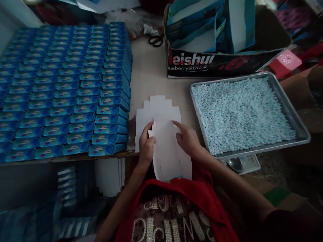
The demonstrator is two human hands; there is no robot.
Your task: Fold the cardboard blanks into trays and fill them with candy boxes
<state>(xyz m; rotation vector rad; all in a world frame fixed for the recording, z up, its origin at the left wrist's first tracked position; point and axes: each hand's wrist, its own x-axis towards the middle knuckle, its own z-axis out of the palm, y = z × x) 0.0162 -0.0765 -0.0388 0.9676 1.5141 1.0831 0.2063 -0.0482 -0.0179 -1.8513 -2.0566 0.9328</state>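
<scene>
A white die-cut carton blank (165, 151) leans between my body and the table edge, plain side up. My left hand (147, 143) grips its left edge, with thumb and fingers closed on a side flap. At the blank's upper right corner, my right hand (188, 137) has its index finger stretched out onto the card; the other fingers are partly curled. Beneath the far end of this blank lie more white blanks (158, 106) on the table.
Rows of blue packets (63, 90) fill the table's left. A metal tray (257, 151) holds pale blue pellets (242, 114) on the right. Behind it stands a black box (217, 65) with blue cartons (239, 27). Black-handled scissors (155, 41) lie at the back.
</scene>
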